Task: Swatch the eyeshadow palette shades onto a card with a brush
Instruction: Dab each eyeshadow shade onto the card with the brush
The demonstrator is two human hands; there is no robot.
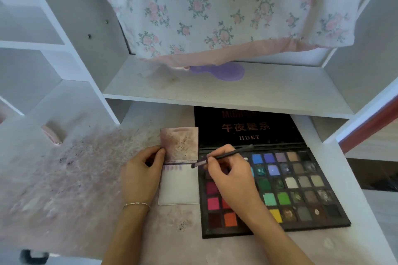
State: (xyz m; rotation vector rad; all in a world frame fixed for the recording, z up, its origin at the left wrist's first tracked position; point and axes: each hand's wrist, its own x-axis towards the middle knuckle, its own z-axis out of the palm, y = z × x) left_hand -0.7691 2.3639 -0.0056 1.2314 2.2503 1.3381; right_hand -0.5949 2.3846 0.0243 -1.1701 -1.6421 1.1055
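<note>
A large black eyeshadow palette [301, 189] lies open on the desk, its many coloured pans facing up and its lid [247, 127] laid back. Left of it sits a white card [179, 187] with a short row of purple swatches along its top edge. My right hand [230, 176] pinches a thin dark brush [228, 154], whose tip rests at the card's top right corner. My left hand [142, 170] holds a stained pinkish card [179, 143] by its lower left corner, just above the white card.
A white shelf [215, 90] overhangs the desk, with a purple hand mirror [226, 70] on it and a floral cloth [215, 6] hanging above. A pink item [51, 133] lies at the left. The desk surface [64, 178] is smeared with pigment.
</note>
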